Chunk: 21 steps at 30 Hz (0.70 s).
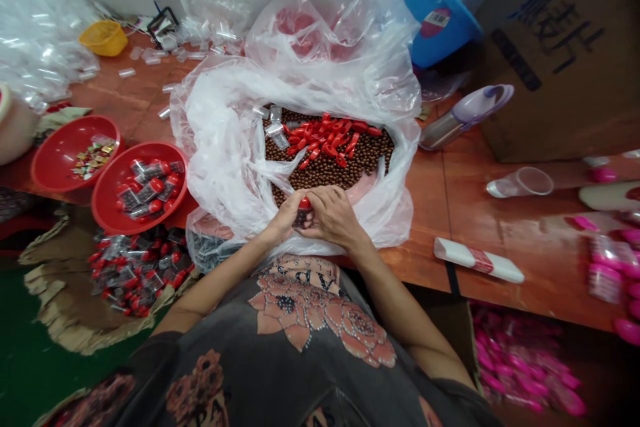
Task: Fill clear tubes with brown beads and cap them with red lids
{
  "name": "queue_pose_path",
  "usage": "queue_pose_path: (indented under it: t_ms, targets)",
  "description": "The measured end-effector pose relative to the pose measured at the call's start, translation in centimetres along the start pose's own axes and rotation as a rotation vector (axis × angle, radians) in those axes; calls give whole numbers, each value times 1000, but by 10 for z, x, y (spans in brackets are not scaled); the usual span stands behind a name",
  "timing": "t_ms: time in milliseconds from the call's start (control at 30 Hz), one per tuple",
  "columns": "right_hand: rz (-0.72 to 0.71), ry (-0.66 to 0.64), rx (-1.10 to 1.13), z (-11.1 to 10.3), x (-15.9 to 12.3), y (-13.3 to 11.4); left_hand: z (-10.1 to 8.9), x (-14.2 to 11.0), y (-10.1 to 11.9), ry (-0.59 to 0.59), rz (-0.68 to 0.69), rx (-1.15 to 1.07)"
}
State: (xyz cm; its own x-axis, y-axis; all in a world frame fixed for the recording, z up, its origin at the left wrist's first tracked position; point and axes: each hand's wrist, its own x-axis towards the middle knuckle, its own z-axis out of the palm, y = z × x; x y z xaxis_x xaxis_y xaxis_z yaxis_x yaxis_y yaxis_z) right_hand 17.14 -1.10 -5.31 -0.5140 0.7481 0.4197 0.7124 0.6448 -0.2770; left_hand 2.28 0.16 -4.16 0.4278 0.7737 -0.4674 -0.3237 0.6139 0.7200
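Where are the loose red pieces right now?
In the head view, the loose red pieces lie above centre, atop brown balls in the plastic bag, right of clear tubes, beyond the left hand and right hand.

Likely tube (303, 211), part-hidden by hands (333, 215), tub (14, 128) cut off

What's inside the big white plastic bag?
Small brown balls, with red plastic pieces and clear containers on top. Whatever lies beneath the balls is covered.
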Motion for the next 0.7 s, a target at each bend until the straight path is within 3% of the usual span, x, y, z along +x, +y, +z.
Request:
queue_pose_path:
  t_ms: [167, 267, 400, 533, 633, 700]
  targets:
    - [-109, 57, -38, 1, 1, 2, 4, -9, 2, -25, -16, -64]
    - [-105, 32, -12, 3, 2, -1, 2, -11, 2, -26, -44, -66]
    - [-6, -26, 37, 7, 2, -5, -12, -18, 24, 55, 140, 27]
    - [142, 13, 71, 13, -6, 1, -56, -41, 84, 305, 505, 130]
    - [225, 25, 116, 18, -13, 13, -109, -65, 135, 614, 767, 275]
    - [249, 31, 134, 21, -16, 21, -146, -79, 162, 853, 846, 473]
